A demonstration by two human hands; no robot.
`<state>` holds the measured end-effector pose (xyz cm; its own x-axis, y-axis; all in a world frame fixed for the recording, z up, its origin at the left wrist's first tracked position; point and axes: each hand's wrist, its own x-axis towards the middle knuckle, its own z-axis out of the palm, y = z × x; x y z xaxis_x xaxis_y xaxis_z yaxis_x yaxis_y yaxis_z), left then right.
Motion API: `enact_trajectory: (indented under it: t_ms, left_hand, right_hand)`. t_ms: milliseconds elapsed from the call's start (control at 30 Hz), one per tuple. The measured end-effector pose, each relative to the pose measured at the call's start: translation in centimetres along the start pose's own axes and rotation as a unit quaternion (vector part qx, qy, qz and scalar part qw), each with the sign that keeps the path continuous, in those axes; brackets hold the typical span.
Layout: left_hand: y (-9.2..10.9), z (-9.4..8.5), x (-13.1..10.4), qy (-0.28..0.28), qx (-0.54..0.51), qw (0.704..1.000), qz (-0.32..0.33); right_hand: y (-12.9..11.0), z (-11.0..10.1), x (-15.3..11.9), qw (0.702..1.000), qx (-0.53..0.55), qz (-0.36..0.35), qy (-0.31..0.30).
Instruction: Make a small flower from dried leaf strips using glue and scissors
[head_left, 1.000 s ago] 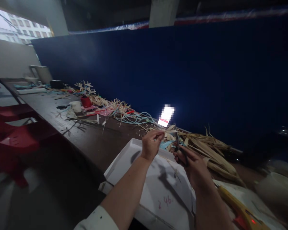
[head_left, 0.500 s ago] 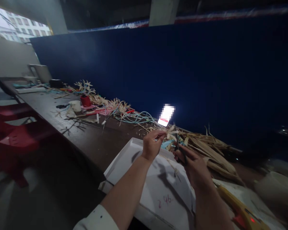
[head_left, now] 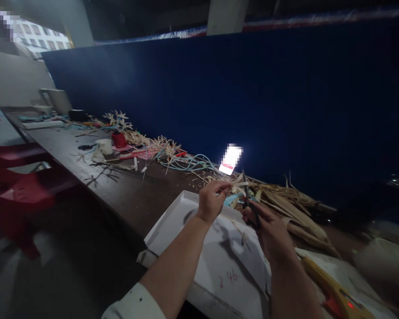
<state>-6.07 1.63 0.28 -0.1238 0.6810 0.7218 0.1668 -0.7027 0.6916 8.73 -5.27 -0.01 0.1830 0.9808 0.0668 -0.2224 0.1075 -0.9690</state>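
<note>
Head view: the step in hand looks like trimming a pale dried strip [head_left: 241,184] with scissors [head_left: 252,215]. Both sit just right of the middle of the frame, above the far edge of a white tray [head_left: 168,212] marked in red. The left hand [head_left: 213,201] has thumb and fingers together, pinched on the strip's near end, while its free end runs rightward to the blades. The right hand [head_left: 273,228] is clamped around the scissors' dark handles, blades pointing to the top of the frame; whether the blades are apart or together, I cannot tell, nor whether they touch the strip or only pass in front of it.

As I judge it, the next move calls for a steady pinch on the left and a small squeeze of the handles on the right, with the left fingertips kept clear of the edge. The loose dried husks [head_left: 291,204] right of centre could snag the scissors' tips if they dip.

Against the earliest frame, the left hand sits very slightly further right and the strip bends down more at the blades. The husks, the lit phone [head_left: 230,161] above the hands and the yellow tool [head_left: 332,283] at lower right lie much as they did
</note>
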Motion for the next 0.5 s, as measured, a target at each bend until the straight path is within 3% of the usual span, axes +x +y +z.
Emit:
enact_trajectory:
  t_ms: [500]
  left_hand:
    - [-0.08, 0.06, 0.0, 0.015, -0.007, 1.0, -0.005]
  right_hand:
    - [-0.1, 0.25, 0.07, 0.999, -0.006, 0.001, 0.031]
